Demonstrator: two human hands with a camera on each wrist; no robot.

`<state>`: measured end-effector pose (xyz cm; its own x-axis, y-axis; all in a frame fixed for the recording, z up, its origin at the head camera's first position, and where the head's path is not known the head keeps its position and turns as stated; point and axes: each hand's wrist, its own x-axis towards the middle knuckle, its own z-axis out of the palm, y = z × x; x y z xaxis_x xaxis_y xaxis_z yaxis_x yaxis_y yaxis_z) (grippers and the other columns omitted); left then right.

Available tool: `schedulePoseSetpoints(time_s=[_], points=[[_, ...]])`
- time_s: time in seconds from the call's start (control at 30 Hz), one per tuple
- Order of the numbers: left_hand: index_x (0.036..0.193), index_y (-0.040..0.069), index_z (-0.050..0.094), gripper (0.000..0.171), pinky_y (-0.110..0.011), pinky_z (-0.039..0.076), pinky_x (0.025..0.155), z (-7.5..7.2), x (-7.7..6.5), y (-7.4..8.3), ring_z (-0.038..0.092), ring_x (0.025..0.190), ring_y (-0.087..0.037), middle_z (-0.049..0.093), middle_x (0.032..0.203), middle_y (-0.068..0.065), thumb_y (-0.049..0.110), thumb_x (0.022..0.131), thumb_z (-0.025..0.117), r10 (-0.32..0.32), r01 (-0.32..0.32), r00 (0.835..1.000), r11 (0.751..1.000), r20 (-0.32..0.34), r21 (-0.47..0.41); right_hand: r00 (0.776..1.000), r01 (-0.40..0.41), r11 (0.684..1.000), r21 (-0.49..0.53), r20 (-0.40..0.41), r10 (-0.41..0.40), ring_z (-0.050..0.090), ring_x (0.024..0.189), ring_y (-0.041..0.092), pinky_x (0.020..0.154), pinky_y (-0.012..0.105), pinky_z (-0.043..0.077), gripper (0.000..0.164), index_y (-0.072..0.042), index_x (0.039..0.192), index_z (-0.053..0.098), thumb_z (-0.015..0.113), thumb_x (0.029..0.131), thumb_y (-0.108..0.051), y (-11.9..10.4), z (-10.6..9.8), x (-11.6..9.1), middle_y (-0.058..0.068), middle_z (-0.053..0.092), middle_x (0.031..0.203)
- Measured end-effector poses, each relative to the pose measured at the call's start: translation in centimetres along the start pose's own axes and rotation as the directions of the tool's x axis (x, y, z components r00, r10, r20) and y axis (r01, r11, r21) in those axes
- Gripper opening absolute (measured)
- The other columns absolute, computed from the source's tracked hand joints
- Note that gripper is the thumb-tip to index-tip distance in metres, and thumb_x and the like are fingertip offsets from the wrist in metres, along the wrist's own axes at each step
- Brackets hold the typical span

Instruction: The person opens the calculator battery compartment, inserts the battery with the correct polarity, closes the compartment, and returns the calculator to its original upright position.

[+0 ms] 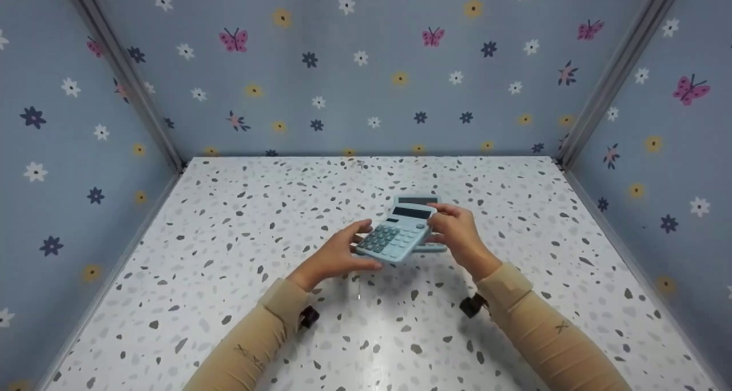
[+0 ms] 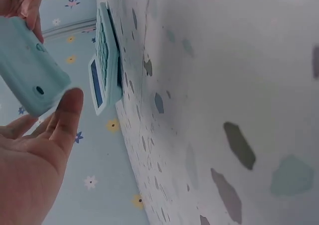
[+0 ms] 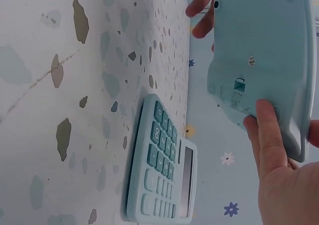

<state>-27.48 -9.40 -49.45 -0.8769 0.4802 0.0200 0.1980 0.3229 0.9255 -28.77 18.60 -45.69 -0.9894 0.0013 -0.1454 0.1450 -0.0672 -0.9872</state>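
A light blue calculator (image 1: 400,239) is held tilted above the table, keys and screen facing up toward the head camera. My right hand (image 1: 464,238) grips it by its right edge, with fingers pressed against the underside (image 3: 251,41) in the right wrist view. Around its lower left corner my left hand (image 1: 334,255) is spread, thumb and fingers apart, fingertips right at the edge. Below and behind lies a second light blue calculator (image 3: 158,168), flat on the table with its screen toward the back wall; the held one partly covers it in the head view.
The white speckled table (image 1: 257,208) runs to a back wall (image 1: 366,65) with flowers and butterflies. Similar side panels stand left and right, joined by grey corner posts (image 1: 123,71). A small black device (image 1: 471,306) hangs under the right sleeve, another (image 1: 309,317) under the left.
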Motion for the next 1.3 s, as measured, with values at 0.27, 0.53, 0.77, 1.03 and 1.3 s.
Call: schedulePoseSetpoints(time_s=[0.27, 0.53, 0.77, 1.03, 1.3], points=[[0.164, -0.004, 0.04, 0.097, -0.036, 0.058, 0.1, -0.8, 0.4, -0.2, 0.065, 0.113, -0.023, 0.06, 0.154, -0.021, 0.02, 0.087, 0.092, -0.032, 0.033, 0.999, 0.998, 0.011, -0.053, 1.0, 0.005, 1.0, 0.002, 0.009, -0.005, 0.075, 0.092, 0.017, 0.072, 0.027, 0.066, 0.051, 0.005, 0.145, 0.063, 0.058, 0.094, 0.003, 0.1, 0.2, 0.2, 0.024, 0.069, 0.138], [0.162, -0.002, 0.045, 0.095, -0.026, 0.056, 0.086, -1.2, 0.3, -0.6, 0.061, 0.103, -0.018, 0.063, 0.144, -0.017, 0.016, 0.083, 0.094, -0.072, 0.072, 0.997, 0.993, 0.006, -0.096, 0.999, 0.044, 0.998, 0.047, 0.01, -0.045, 0.075, 0.092, 0.015, 0.076, 0.027, 0.067, 0.035, 0.006, 0.131, 0.063, 0.062, 0.096, 0.001, 0.3, 0.7, 0.1, 0.012, 0.072, 0.116], [0.162, 0.0, 0.046, 0.094, -0.027, 0.061, 0.089, -1.4, 0.2, -0.6, 0.067, 0.108, -0.02, 0.067, 0.138, -0.017, 0.011, 0.082, 0.094, -0.075, 0.073, 0.997, 0.988, -0.01, -0.137, 0.998, 0.063, 0.994, 0.09, -0.034, -0.06, 0.073, 0.089, 0.015, 0.079, 0.027, 0.067, 0.017, 0.002, 0.114, 0.062, 0.069, 0.099, -0.001, 0.1, 1.7, 0.2, 0.006, 0.064, 0.101], [0.163, 0.0, 0.045, 0.1, -0.027, 0.057, 0.086, -1.6, 0.1, -0.5, 0.064, 0.106, -0.021, 0.063, 0.147, -0.014, 0.014, 0.079, 0.097, -0.087, 0.081, 0.992, 0.995, -0.092, -0.066, 0.993, 0.107, 0.993, 0.054, -0.047, -0.104, 0.073, 0.094, 0.016, 0.083, 0.028, 0.068, 0.017, 0.002, 0.116, 0.068, 0.072, 0.1, 0.0, 0.2, 2.4, 0.4, 0.007, 0.068, 0.105], [0.164, 0.002, 0.043, 0.102, -0.028, 0.056, 0.089, -1.9, 0.1, -0.8, 0.062, 0.109, -0.022, 0.058, 0.154, -0.012, 0.013, 0.078, 0.097, -0.098, 0.093, 0.981, 0.995, -0.165, -0.038, 0.989, 0.145, 0.988, -0.059, -0.012, -0.146, 0.072, 0.103, 0.019, 0.087, 0.03, 0.067, 0.027, 0.001, 0.127, 0.071, 0.071, 0.1, -0.001, -0.2, 3.1, 0.6, 0.014, 0.072, 0.121]])
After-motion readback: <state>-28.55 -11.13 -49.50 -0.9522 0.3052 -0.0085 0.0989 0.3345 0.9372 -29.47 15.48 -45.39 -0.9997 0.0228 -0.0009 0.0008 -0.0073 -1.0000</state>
